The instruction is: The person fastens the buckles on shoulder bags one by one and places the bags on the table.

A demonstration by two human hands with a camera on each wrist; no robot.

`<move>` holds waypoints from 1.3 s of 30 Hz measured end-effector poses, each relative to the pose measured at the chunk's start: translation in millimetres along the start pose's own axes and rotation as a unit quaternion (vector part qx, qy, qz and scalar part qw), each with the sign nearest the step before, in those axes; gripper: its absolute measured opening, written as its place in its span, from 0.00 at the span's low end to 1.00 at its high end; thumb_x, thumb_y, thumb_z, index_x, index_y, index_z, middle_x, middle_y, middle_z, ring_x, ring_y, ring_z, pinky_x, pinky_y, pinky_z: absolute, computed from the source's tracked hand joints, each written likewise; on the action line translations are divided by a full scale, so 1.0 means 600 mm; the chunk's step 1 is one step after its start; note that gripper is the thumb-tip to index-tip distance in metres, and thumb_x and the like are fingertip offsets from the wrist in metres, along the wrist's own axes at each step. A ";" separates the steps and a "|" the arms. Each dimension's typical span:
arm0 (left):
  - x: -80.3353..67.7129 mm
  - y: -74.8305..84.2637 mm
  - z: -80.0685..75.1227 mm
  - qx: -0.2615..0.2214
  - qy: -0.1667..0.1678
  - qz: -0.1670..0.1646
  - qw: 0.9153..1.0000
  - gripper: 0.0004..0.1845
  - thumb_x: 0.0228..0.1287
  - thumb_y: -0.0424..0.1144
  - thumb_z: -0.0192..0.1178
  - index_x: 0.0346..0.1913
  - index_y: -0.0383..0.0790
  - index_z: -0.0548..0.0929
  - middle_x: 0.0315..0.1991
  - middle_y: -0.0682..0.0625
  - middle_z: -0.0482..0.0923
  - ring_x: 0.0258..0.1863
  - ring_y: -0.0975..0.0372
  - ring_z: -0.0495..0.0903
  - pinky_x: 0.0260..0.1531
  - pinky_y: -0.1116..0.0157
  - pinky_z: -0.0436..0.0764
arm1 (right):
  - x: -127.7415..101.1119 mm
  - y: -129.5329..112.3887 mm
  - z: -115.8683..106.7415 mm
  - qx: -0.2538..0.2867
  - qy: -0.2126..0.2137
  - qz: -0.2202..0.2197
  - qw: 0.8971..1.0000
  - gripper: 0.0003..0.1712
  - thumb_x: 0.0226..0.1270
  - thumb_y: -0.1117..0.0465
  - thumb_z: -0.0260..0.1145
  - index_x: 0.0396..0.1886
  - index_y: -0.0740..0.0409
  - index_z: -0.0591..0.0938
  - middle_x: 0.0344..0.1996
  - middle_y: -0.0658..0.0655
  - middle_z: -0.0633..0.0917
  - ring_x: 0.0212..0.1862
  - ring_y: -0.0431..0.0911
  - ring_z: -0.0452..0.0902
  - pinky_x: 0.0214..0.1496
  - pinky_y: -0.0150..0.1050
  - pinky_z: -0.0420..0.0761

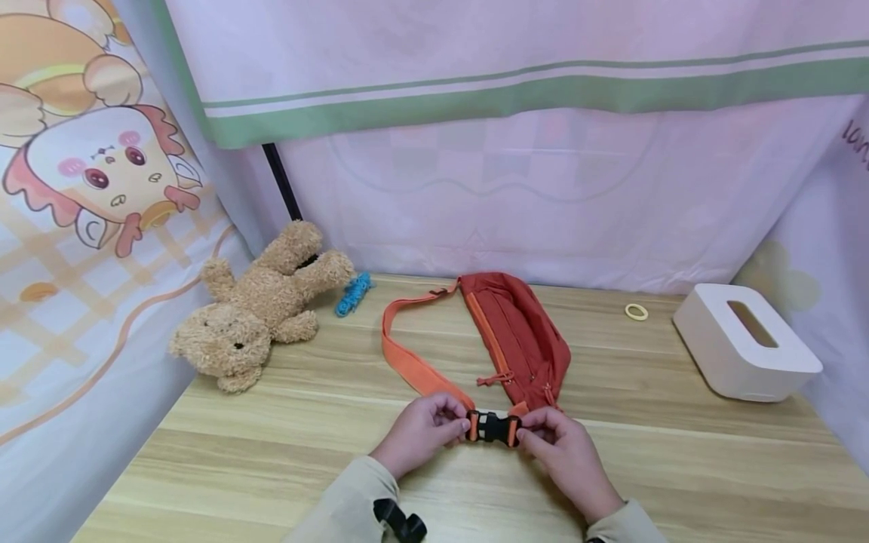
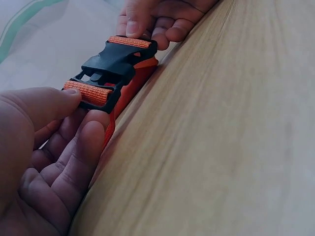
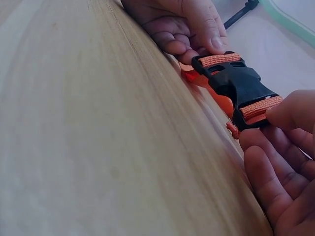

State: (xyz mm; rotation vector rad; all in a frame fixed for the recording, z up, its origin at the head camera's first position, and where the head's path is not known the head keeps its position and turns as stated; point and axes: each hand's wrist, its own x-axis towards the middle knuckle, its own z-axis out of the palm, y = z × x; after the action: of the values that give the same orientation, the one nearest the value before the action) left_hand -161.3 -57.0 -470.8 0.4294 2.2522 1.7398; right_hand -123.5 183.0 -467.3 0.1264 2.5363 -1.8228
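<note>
A red waist bag (image 1: 519,332) lies on the table with its orange strap (image 1: 407,362) looped out to the left. At its near end is a black side-release buckle (image 1: 493,427), raised a little off the wood. My left hand (image 1: 428,430) pinches the buckle's left end between thumb and fingers, by the orange webbing (image 2: 88,93). The opposite end is pinched by my right hand (image 1: 566,456), thumb on the webbing (image 3: 261,109). Both buckle halves are fitted into each other; whether they are fully latched I cannot tell.
A tan teddy bear (image 1: 265,302) lies on its back at the left, beside a bundle of blue cord (image 1: 353,294). Towards the back right are a pale yellow ring (image 1: 636,305) and a white tissue box (image 1: 740,362). Printed cloth (image 1: 502,204) hangs behind the table (image 1: 271,452).
</note>
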 end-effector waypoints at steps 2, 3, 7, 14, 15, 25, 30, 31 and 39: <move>-0.001 0.001 -0.001 -0.006 0.000 0.000 1.000 0.04 0.68 0.35 0.66 0.39 0.39 0.81 0.30 0.50 0.83 0.29 0.60 0.83 0.30 0.67 0.83 | 0.000 0.000 0.000 0.002 0.001 0.000 1.000 0.06 0.61 0.70 0.72 0.36 0.60 0.83 0.30 0.55 0.84 0.31 0.44 0.79 0.33 0.33 0.80; -0.001 0.001 -0.001 -0.009 0.000 -0.001 1.000 0.04 0.68 0.35 0.66 0.39 0.39 0.81 0.30 0.50 0.83 0.29 0.60 0.83 0.30 0.66 0.84 | 0.000 0.000 0.000 0.003 0.000 -0.001 1.000 0.06 0.61 0.70 0.72 0.36 0.60 0.83 0.30 0.55 0.84 0.31 0.44 0.79 0.33 0.33 0.80; -0.002 0.001 -0.002 -0.017 0.001 0.000 1.000 0.05 0.68 0.34 0.66 0.39 0.38 0.80 0.31 0.50 0.83 0.30 0.59 0.83 0.31 0.66 0.84 | 0.000 -0.001 0.001 0.000 -0.003 0.000 1.000 0.06 0.61 0.70 0.73 0.36 0.60 0.83 0.30 0.54 0.85 0.31 0.44 0.79 0.33 0.33 0.81; -0.001 0.002 -0.003 -0.010 -0.002 0.005 1.000 0.05 0.67 0.34 0.66 0.39 0.37 0.81 0.31 0.50 0.83 0.30 0.60 0.83 0.31 0.66 0.84 | 0.001 -0.004 0.001 -0.006 -0.007 -0.005 1.000 0.06 0.61 0.69 0.73 0.35 0.58 0.85 0.32 0.54 0.86 0.32 0.43 0.79 0.34 0.33 0.81; -0.001 0.002 -0.003 -0.009 -0.003 0.006 1.000 0.05 0.67 0.34 0.66 0.39 0.37 0.81 0.31 0.50 0.83 0.30 0.60 0.83 0.31 0.66 0.84 | 0.001 -0.004 0.001 -0.007 -0.008 -0.007 1.000 0.06 0.60 0.69 0.73 0.35 0.58 0.85 0.32 0.54 0.86 0.32 0.43 0.79 0.34 0.33 0.81; -0.003 0.003 -0.003 0.014 -0.009 0.006 1.000 0.05 0.66 0.35 0.67 0.40 0.37 0.82 0.30 0.51 0.82 0.27 0.62 0.80 0.27 0.68 0.80 | 0.001 0.003 0.002 -0.003 -0.007 -0.019 1.000 0.06 0.59 0.69 0.74 0.34 0.57 0.87 0.33 0.54 0.85 0.31 0.42 0.79 0.33 0.33 0.81; -0.003 0.002 -0.003 0.015 -0.009 0.001 1.000 0.05 0.66 0.35 0.67 0.40 0.37 0.83 0.31 0.52 0.82 0.27 0.61 0.79 0.26 0.68 0.79 | 0.001 0.005 0.001 0.001 -0.010 -0.019 1.000 0.05 0.59 0.68 0.74 0.35 0.58 0.87 0.33 0.54 0.85 0.32 0.42 0.79 0.33 0.33 0.81; -0.003 0.002 -0.002 0.014 -0.009 0.000 1.000 0.06 0.66 0.35 0.67 0.41 0.37 0.82 0.31 0.52 0.82 0.27 0.61 0.79 0.26 0.68 0.79 | 0.001 0.005 0.000 0.000 -0.011 -0.019 1.000 0.05 0.60 0.68 0.74 0.35 0.58 0.86 0.33 0.54 0.85 0.32 0.42 0.79 0.33 0.33 0.81; -0.001 -0.001 -0.002 0.006 -0.007 0.000 1.000 0.05 0.67 0.34 0.66 0.41 0.37 0.82 0.31 0.51 0.83 0.28 0.61 0.80 0.27 0.67 0.81 | 0.001 0.005 -0.002 0.005 -0.014 -0.012 1.000 0.06 0.60 0.69 0.73 0.36 0.59 0.84 0.31 0.55 0.85 0.31 0.43 0.78 0.33 0.33 0.80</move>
State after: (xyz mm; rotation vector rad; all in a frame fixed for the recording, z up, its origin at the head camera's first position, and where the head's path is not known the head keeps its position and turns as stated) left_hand -161.2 -58.4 -471.4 0.4428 2.2534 1.7179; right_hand -123.7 184.9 -469.8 0.0719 2.5217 -1.8322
